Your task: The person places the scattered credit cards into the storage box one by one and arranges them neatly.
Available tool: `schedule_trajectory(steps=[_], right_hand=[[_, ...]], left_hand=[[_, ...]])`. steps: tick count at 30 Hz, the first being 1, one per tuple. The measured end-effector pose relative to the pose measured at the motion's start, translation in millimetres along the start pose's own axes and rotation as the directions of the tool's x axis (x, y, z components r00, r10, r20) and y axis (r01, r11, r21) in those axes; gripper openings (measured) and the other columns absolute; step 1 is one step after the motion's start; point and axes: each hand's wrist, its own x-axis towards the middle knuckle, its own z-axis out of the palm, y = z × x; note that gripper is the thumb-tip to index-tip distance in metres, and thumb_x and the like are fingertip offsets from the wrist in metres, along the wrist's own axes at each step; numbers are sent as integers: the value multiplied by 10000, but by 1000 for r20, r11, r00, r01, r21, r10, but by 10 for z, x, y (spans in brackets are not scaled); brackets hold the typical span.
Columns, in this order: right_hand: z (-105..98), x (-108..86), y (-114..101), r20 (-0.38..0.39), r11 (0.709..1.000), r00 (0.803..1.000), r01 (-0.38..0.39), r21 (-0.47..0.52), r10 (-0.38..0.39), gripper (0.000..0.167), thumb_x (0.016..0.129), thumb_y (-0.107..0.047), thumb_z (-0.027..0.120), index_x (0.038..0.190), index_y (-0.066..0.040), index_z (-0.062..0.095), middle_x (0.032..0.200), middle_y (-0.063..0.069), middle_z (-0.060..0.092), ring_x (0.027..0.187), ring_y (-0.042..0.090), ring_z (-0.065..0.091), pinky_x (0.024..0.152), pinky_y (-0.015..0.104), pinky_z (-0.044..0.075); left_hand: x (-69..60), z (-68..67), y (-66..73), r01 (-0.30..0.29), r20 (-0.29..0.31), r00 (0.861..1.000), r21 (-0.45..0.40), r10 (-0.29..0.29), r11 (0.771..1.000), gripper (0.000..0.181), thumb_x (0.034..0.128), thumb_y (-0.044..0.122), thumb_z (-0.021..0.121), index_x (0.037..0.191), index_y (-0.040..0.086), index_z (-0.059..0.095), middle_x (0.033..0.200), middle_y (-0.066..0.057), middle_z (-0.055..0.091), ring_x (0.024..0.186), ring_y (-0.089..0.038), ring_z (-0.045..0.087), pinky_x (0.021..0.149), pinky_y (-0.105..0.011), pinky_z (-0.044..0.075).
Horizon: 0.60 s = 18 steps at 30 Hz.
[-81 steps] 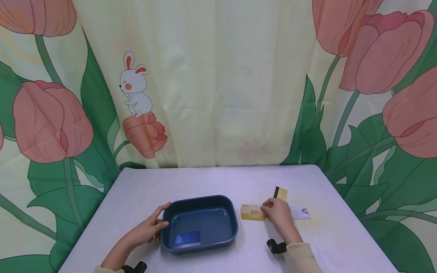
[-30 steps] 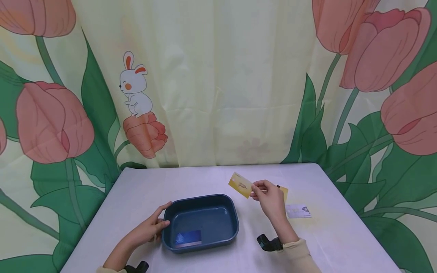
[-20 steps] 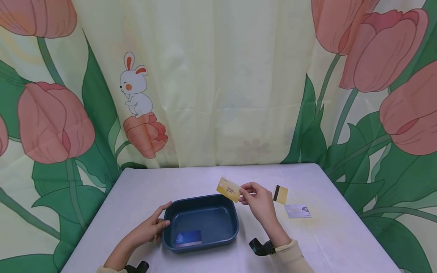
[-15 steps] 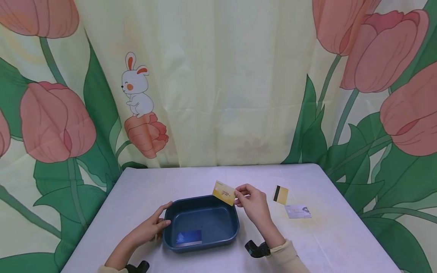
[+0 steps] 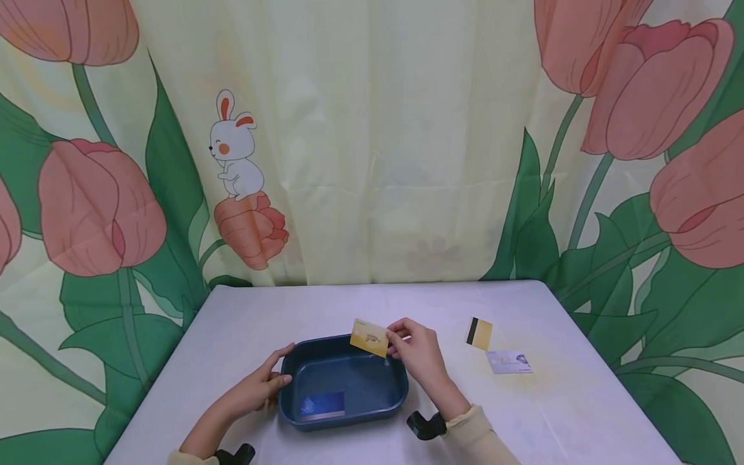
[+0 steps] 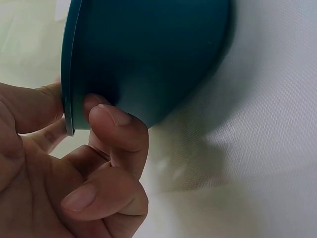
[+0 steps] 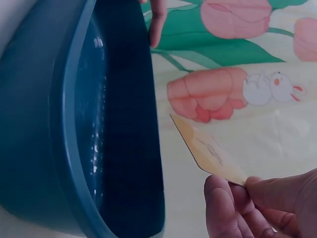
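A dark blue tray (image 5: 372, 405) stands on the table, with a blue card (image 5: 322, 404) lying in its front left part. My left hand (image 5: 250, 391) grips the tray's left rim; the left wrist view shows the thumb and curled fingers (image 6: 116, 129) on either side of the wall (image 6: 148, 54). My right hand (image 5: 420, 352) pinches the right edge of a gold card (image 5: 369, 337) above the tray's back right part. In the right wrist view the gold card (image 7: 208, 148) is tilted between thumb and fingers, apart from the tray rim (image 7: 67, 124).
Right of the tray, a yellow card with a black stripe (image 5: 480, 334) and a pale purple card (image 5: 509, 362) lie on the white-covered table (image 5: 558, 413). Behind the table hangs a curtain (image 5: 407, 161) printed with tulips and a rabbit.
My right hand has picked up the gold card from the table and carried it left over the tray. The striped card is now uncovered. My left hand keeps its grip on the rim.
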Motion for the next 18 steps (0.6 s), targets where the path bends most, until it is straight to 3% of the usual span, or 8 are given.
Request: schedule_trajectory(steps=[7, 12, 18], right_hand=[[74, 20, -5, 67, 999, 998, -9, -43, 12, 71, 989, -95, 697, 1028, -40, 717, 839, 79, 670, 641, 221, 731, 610, 357, 607], [153, 16, -10, 131, 997, 991, 3, -81, 8, 82, 1004, -104, 677, 1054, -45, 706, 864, 74, 684, 603, 166, 693, 582, 305, 587], [251, 8, -32, 169, 995, 985, -15, -98, 32, 48, 996, -102, 690, 1021, -61, 695, 852, 62, 681, 618, 228, 705, 570, 263, 568]], left_hand=[[9, -1, -22, 7, 10, 1000, -6, -7, 1000, 693, 1090, 239, 532, 1662, 184, 145, 773, -66, 591, 610, -202, 511, 513, -280, 349], [0, -2, -17, 15, 7, 1000, -10, -15, 1000, 686, 1094, 224, 521, 1663, 189, 138, 782, -70, 604, 605, -204, 514, 508, -277, 344], [-11, -7, 9, 19, 10, 1000, -4, -19, 1000, 689, 1096, 227, 517, 1663, 186, 128, 775, -63, 593, 608, -203, 512, 510, -271, 342]])
